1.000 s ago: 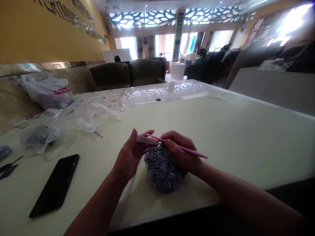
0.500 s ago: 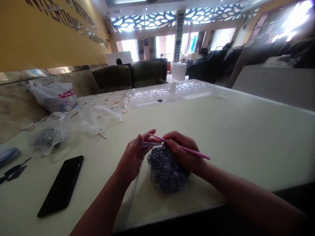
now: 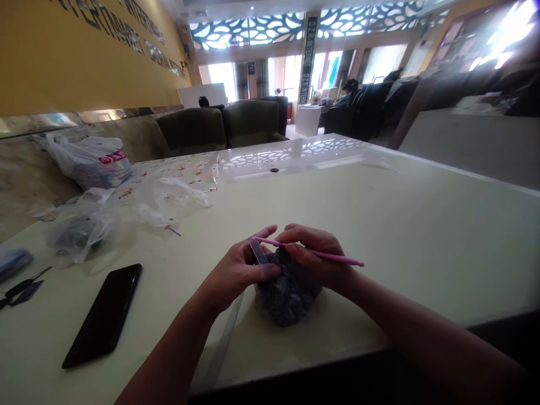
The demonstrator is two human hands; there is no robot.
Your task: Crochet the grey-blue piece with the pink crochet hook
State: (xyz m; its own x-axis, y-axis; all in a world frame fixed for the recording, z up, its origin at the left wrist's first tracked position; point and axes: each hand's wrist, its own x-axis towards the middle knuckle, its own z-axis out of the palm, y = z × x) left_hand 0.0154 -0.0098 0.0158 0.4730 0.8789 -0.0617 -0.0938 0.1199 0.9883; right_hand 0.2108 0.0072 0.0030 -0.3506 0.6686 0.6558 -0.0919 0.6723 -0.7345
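A grey-blue piece of ruffled crochet work (image 3: 289, 298) rests on the pale table, below both hands. My right hand (image 3: 316, 253) is closed around a pink crochet hook (image 3: 337, 258), whose tip reaches left to a sheer grey ribbon (image 3: 258, 252). That ribbon passes over the fingers of my left hand (image 3: 236, 264) and trails down to the table's front edge. My left thumb presses on the upper left of the crochet work, pinching it against fingers that are partly hidden. The stitches at the hook are too small to make out.
At the left lie a black phone (image 3: 105, 315), dark snips (image 3: 25, 289) and a small pin-like item (image 3: 172, 230). Thin clear plastic bags (image 3: 84, 228) and a filled white bag (image 3: 90, 160) stand farther back. Dark armchairs (image 3: 251, 124) are beyond the table; a person (image 3: 349, 94) sits far off.
My left thumb has come down from its raised position onto the crochet work. The ribbon now slants over the left fingers, and the hook's tip has shifted slightly left and down to it.
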